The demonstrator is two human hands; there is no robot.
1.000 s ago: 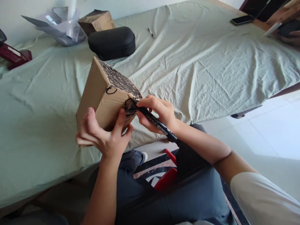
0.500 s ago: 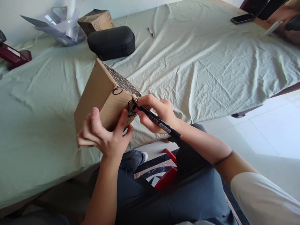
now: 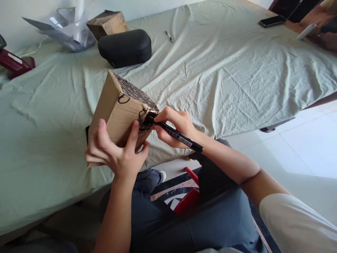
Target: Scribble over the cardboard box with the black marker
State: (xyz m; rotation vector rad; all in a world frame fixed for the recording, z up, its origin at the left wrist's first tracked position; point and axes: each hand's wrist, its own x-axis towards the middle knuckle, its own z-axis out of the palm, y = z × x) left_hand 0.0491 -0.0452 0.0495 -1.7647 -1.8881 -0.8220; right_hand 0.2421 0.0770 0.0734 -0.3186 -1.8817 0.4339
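A brown cardboard box (image 3: 117, 109) is tilted up over the near edge of a table under a pale green sheet (image 3: 223, 70). Its top face is covered with dense black scribbles. My left hand (image 3: 116, 153) grips the box's near lower corner, thumb pressed on the front face. My right hand (image 3: 175, 128) pinches a black marker pen (image 3: 175, 134), whose tip touches the box's near upper corner, where fresh black marks lie.
At the back left lie a black hard case (image 3: 125, 47), a second scribbled cardboard box (image 3: 106, 23), crumpled clear plastic (image 3: 63, 28) and a dark red object (image 3: 14, 63). A small pen (image 3: 169, 36) lies mid-table. A phone (image 3: 271, 21) and another person's hand (image 3: 328, 38) are at far right.
The box was tipped and turned slightly in my left hand, then came back. The marker tip stayed at the same corner, shifting a little as it drew.
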